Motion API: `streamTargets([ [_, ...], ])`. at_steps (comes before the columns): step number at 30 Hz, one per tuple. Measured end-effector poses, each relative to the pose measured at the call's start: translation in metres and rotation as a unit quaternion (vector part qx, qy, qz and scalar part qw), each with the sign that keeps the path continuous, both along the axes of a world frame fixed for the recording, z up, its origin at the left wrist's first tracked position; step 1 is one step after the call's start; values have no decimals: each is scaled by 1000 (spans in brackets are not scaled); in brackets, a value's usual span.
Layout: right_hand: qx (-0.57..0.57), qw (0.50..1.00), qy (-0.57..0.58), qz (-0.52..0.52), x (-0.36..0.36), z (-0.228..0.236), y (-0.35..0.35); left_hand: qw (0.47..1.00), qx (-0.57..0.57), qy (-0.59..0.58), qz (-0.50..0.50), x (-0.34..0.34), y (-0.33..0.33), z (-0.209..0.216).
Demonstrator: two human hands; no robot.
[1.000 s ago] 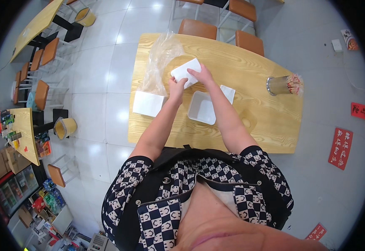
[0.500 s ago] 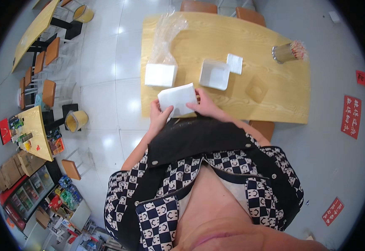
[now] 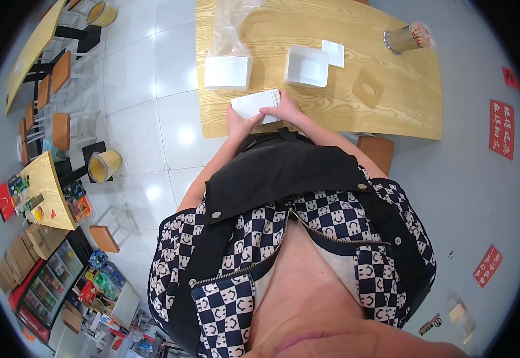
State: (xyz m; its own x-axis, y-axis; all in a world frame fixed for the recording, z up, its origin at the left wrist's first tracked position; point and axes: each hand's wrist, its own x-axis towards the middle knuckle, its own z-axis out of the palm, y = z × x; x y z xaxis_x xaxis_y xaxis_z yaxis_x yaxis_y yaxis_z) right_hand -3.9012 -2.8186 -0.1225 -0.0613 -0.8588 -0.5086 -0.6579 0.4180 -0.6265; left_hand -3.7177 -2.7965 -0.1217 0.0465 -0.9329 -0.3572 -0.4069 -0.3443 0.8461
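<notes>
Both hands hold a stack of white paper napkins [image 3: 252, 105] above the table's near edge, layered sheet edges showing at its right side. My left hand [image 3: 241, 124] is closed around its left and near side. At the right end my right hand [image 3: 282, 110] grips it, thumb on top and fingers behind. Just beyond lies another white stack [image 3: 227, 74], which looks like napkins too, with a clear plastic wrapper [image 3: 231, 30] stretching away from it. To the right stands an open white box [image 3: 306, 67], its visible inside bare. A small flat white piece [image 3: 333, 53] lies beside it.
The wooden table [image 3: 391, 119] has a metal canister [image 3: 400, 40] of thin sticks at its right and a see-through angular piece [image 3: 367, 88] nearer me. A brown-seated stool [image 3: 375, 154] is tucked at the near edge. Yellow bins [image 3: 105, 166] and stools stand to the left.
The table sits higher in the picture as the view has shifted. In my hands the napkin stack has turned, its layered edges now showing, and both hands still grip it.
</notes>
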Motion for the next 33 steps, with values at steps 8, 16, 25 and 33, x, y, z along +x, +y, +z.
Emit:
streamTargets([
  [8, -5, 1000, -24, -16, -1, 7, 5, 1000, -20, -2, -9, 2, -3, 0],
  [16, -13, 999, 39, 5, 4, 13, 0, 1000, -3, -5, -2, -9, -4, 18],
  [25, -10, 999, 15, 51, -5, 16, -7, 996, 5, 84, 4, -13, -4, 21],
  [33, 32, 998, 16, 50, -1, 31, -5, 999, 8, 0, 36, -11, 4, 15],
])
